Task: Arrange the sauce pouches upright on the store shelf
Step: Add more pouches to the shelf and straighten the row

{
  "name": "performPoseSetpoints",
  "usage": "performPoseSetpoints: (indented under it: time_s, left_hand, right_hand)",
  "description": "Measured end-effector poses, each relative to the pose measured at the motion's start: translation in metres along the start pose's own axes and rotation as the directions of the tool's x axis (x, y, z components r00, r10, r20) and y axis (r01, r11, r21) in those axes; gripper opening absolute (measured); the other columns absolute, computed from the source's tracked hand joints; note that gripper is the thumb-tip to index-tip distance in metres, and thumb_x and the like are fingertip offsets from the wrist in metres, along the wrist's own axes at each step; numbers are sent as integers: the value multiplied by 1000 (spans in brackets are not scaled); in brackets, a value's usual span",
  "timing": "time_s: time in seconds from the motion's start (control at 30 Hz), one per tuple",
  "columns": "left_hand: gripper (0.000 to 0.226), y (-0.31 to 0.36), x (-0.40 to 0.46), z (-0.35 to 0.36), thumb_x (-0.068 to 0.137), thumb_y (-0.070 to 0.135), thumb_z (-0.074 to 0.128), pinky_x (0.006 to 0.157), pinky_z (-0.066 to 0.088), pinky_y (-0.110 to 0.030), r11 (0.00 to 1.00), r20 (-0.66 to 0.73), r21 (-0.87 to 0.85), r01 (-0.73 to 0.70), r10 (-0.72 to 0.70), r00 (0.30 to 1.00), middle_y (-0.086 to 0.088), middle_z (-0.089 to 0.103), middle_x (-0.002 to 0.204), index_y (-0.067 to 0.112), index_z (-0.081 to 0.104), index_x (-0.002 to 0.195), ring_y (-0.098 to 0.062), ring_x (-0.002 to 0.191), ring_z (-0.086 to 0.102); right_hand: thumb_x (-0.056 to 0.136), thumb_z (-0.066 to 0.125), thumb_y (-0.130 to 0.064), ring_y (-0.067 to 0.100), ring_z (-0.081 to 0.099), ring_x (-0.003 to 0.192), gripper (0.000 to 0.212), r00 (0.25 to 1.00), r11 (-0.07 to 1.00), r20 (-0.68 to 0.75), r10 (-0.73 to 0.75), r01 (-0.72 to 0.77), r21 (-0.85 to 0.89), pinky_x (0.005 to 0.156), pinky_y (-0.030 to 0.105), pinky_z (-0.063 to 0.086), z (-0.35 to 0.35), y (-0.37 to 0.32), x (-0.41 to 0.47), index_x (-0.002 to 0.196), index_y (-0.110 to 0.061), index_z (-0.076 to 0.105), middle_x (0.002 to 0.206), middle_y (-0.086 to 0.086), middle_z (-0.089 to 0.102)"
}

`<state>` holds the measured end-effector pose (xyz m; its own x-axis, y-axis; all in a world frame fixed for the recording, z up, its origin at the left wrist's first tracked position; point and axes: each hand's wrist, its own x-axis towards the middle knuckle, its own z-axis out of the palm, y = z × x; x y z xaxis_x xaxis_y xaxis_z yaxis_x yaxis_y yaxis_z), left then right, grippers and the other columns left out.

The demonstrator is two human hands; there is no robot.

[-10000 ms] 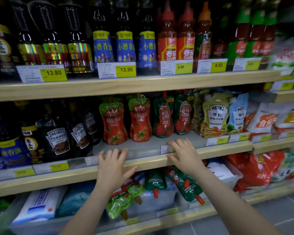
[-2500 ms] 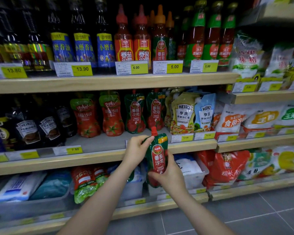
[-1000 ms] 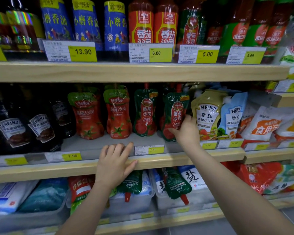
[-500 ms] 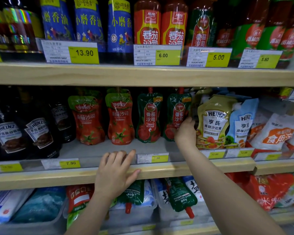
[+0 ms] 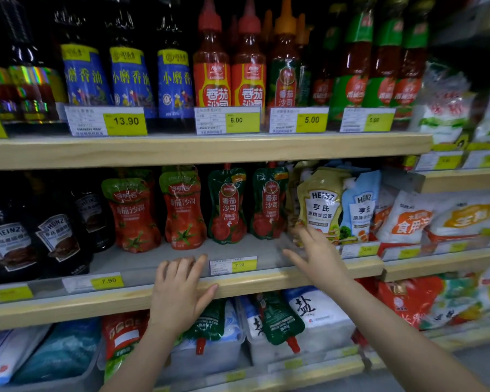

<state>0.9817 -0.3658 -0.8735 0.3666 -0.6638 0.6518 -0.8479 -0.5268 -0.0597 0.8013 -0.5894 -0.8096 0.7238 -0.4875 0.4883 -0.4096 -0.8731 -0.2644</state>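
On the middle shelf (image 5: 130,301) two red tomato pouches (image 5: 133,216) (image 5: 183,209) and two green ketchup pouches (image 5: 228,205) (image 5: 269,200) stand upright in a row. My left hand (image 5: 181,290) rests flat on the shelf's front edge, fingers apart, holding nothing. My right hand (image 5: 316,256) hovers open and blurred just in front of the shelf, below and right of the right green pouch, touching no pouch. On the lower shelf more green pouches (image 5: 279,319) (image 5: 210,325) hang spout-down over bins, and a red one (image 5: 122,335) lies at the left.
Heinz salad dressing pouches (image 5: 321,205) stand right of the green ones, dark Heinz bottles (image 5: 54,236) to the left. Bottles of oil and ketchup (image 5: 211,69) fill the top shelf. Salt bags (image 5: 314,312) sit in the lower bins. Price tags (image 5: 232,265) line the shelf edges.
My right hand has let go of the right green pouch and drawn back from it towards the shelf's front edge. My left hand has stayed on the edge. The camera has tilted up slightly.
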Motion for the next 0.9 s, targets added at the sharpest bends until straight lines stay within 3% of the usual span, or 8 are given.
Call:
performPoseSetpoints:
  time_s: [0.07,0.17,0.23,0.3,0.4,0.6,0.73,0.9]
  left_hand:
    - [67,15,-2,-1,90,59,30,102,29,-48,998,-31,-56,-16,15,999,-14,59,116,7,51,127,-31,107,50]
    - [66,57,-17,9,83,52,45,112,18,-45,952,-64,-139,-272,265,962,-12,53,132,8,42,132,-24,123,41]
    - [64,87,-30,20,82,52,47,111,21,-40,892,5,-194,-409,418,908,-8,53,134,12,41,132,-23,124,45]
    - [64,109,-43,34,81,54,51,109,28,-41,861,104,-242,-448,482,870,-6,52,136,16,44,133,-22,124,50]
    - [70,128,-53,57,71,55,66,100,42,-42,879,225,-257,-402,459,859,-5,53,135,19,53,129,-22,122,53]
    - [75,160,-45,91,47,46,85,91,50,-42,935,373,-223,-275,343,862,-7,65,119,18,67,114,-24,111,61]
    - [74,162,-45,99,36,20,90,86,54,-40,941,311,-233,-247,313,898,-7,69,111,16,70,108,-24,105,65]
    - [72,144,-35,80,33,11,93,78,57,-34,924,151,-316,-214,272,950,-3,71,105,14,72,102,-20,98,67]
  right_hand:
    - [86,55,-42,23,45,118,47,998,994,33,-53,56,-94,103,37,33,-5,24,-17,126,-16,49,125,3,53]
    - [89,52,-40,21,37,128,50,994,987,63,-85,93,-128,115,42,16,-2,44,-33,133,-17,42,134,3,47]
    - [90,53,-35,25,36,129,51,994,989,26,-111,113,-94,116,45,12,5,49,-37,134,-13,41,134,7,46]
    - [89,53,-33,26,37,127,50,992,991,-15,-123,122,-53,116,44,9,12,52,-39,133,-12,42,132,8,46]
    - [89,51,-35,24,36,126,48,988,991,-82,-129,131,10,115,38,4,22,58,-38,131,-14,44,129,6,47]
    - [86,42,-40,20,34,127,47,975,989,-186,-122,134,54,116,33,-2,41,66,-35,127,-17,46,126,3,47]
    - [87,42,-39,18,31,128,47,966,988,-227,-122,139,59,116,32,-3,47,69,-35,127,-16,46,128,3,47]
    - [86,42,-39,17,28,129,47,970,990,-213,-113,129,64,115,29,-6,47,68,-35,127,-15,46,128,4,48]
